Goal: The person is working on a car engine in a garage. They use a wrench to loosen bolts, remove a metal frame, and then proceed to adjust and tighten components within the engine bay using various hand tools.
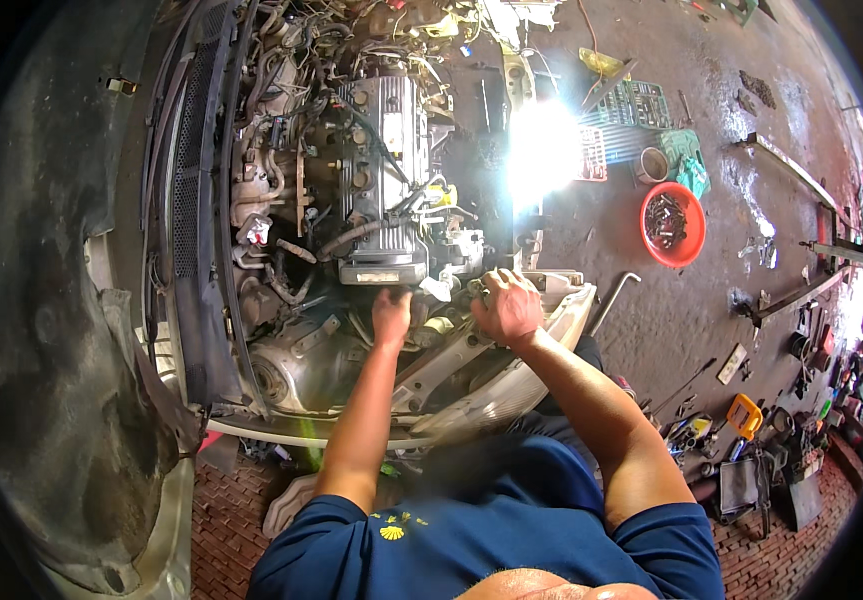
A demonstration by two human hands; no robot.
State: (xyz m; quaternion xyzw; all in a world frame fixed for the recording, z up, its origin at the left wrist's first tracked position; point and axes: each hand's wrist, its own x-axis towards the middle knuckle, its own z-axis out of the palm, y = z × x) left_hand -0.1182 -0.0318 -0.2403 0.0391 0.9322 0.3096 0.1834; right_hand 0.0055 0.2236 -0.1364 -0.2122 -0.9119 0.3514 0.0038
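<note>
My left hand (391,314) reaches down into the engine bay, right by the near end of the ribbed engine cover (384,240); its fingers are mostly hidden below that edge. My right hand (508,306) is at the front body panel beside the headlight (551,345). Its fingers curl closed around something small that I cannot make out. A crumpled white piece, paper or cloth (437,288), lies between the two hands. Hoses and a dark cable (376,140) run across the engine near the cover.
The raised hood (51,250) stands at the left. On the floor to the right are a red bowl (696,225) of metal parts, a can (651,165), socket sets (636,103) and a bent bar (611,303). A bright lamp (543,150) glares beyond my right hand. Tools crowd the lower right.
</note>
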